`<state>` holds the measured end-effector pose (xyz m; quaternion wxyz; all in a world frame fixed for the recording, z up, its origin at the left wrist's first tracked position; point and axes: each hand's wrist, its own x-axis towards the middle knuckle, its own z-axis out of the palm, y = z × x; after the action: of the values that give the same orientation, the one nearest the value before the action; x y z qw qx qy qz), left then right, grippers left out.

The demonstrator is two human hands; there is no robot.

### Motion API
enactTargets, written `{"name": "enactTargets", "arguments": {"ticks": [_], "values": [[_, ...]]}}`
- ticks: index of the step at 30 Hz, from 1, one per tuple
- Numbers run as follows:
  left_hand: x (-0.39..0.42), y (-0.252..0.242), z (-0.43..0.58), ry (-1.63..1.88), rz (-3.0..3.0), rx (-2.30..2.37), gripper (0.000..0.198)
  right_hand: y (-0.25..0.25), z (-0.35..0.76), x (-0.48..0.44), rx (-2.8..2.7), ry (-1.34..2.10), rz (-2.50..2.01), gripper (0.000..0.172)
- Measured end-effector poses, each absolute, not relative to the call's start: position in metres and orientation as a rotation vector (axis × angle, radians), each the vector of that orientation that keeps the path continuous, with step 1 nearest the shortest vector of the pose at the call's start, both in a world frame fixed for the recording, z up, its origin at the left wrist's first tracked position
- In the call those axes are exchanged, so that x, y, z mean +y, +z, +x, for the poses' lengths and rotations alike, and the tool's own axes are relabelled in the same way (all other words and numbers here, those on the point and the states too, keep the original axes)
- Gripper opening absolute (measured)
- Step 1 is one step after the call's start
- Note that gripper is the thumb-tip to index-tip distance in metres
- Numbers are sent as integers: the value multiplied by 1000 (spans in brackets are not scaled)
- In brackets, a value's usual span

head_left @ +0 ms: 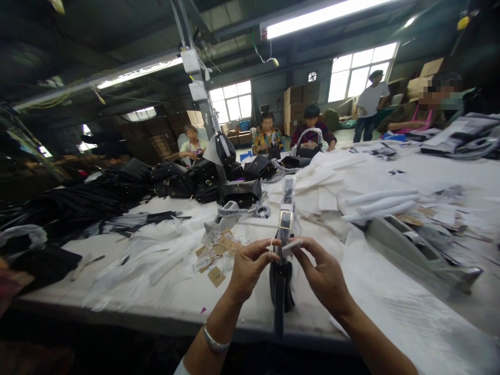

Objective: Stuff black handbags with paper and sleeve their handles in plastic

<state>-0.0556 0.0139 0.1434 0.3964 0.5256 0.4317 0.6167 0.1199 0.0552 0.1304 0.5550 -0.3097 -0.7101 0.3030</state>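
In front of me a black handbag (288,291) stands edge-on near the table's front edge. Its strap (287,195) rises upright, wrapped in clear film, with a gold-coloured buckle (285,219) on it. My left hand (248,268) is pinched at the strap's left side, and a thin white string (271,245) loops by its fingertips. On the other side, my right hand (324,271) pinches a small white strip (292,247) against the strap. Just what lies between the left fingertips is partly hidden.
Left of my hands lie brown paper tags (216,276). Black bags (240,192) are heaped behind them, near a metal post (199,94). A grey tape dispenser (414,250) and white foam sheets (390,307) are on the right. Several people work across the table.
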Motion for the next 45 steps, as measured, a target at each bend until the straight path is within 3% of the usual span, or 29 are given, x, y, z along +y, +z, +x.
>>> {"name": "enactTargets", "arguments": {"ticks": [4,11,13,18,23,28,31,34,39,42,45], "values": [[15,140,-54,1615,1315,1054,36,134,117,57,-1742,597,-728,14],[10,156,-50,1698,1602,1206,20,155,119,58,-2040,314,-593,23],[4,165,-50,1698,1891,1315,19,156,120,57,-2050,369,-578,23],[-29,169,-47,1732,2371,1497,44,147,125,54,-1815,660,-793,16],[-68,152,-35,1727,2578,1465,60,142,121,59,-1756,889,-911,29],[-71,121,-11,1432,2849,1098,48,150,108,63,-1860,1057,-847,39],[-54,100,4,1219,2867,1144,29,156,105,62,-1871,1155,-817,37],[-32,90,17,1136,2912,1283,24,159,106,62,-1884,1183,-791,37],[-5,86,32,1257,2936,1397,27,156,118,66,-1904,1117,-773,38],[-11,82,21,1261,2815,1328,22,152,132,67,-1867,1099,-766,28],[-21,77,-8,1530,2610,1363,31,137,147,67,-1722,1143,-761,29]]}}
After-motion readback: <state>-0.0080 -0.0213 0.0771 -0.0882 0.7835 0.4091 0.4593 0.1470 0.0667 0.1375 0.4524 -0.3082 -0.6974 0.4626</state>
